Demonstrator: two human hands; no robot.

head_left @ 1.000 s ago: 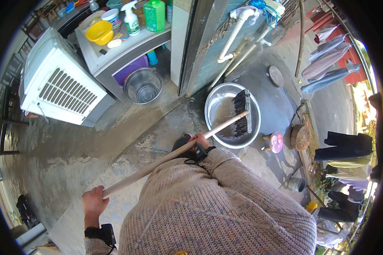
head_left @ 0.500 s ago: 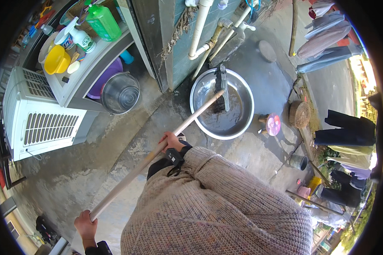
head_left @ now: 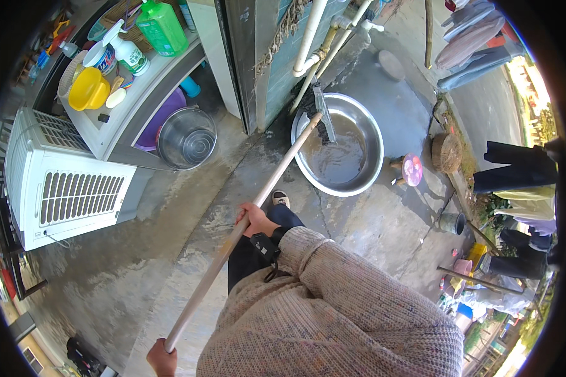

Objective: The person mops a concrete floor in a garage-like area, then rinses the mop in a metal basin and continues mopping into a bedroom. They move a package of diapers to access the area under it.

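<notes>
A mop's long wooden handle (head_left: 278, 174) slants across the view. My right hand (head_left: 256, 220) is closed around the middle of it. Near the lower edge, my left hand (head_left: 161, 359) grips the handle's near end. At its far end, the mop head (head_left: 326, 125), a grey bar with dark wet material, lies across the far left part of a wide metal basin (head_left: 379, 147). Murky brownish water (head_left: 343, 157) with ripples shows in the basin. Whether the mop head rests on the rim or hangs just above it, I cannot tell.
My shoe (head_left: 281, 199) is on the wet concrete below the basin. A small round stool (head_left: 412, 169) and a wooden block (head_left: 446, 152) stand to the right. At left are a metal bucket (head_left: 187, 139), a white air cooler (head_left: 82, 198) and a counter with bottles. Pipes (head_left: 308, 44) run down the wall behind.
The mop head has shifted from further inside the basin toward its far left rim, and the water shows more clearly. My left hand sits lower in view. The whole view has shifted slightly.
</notes>
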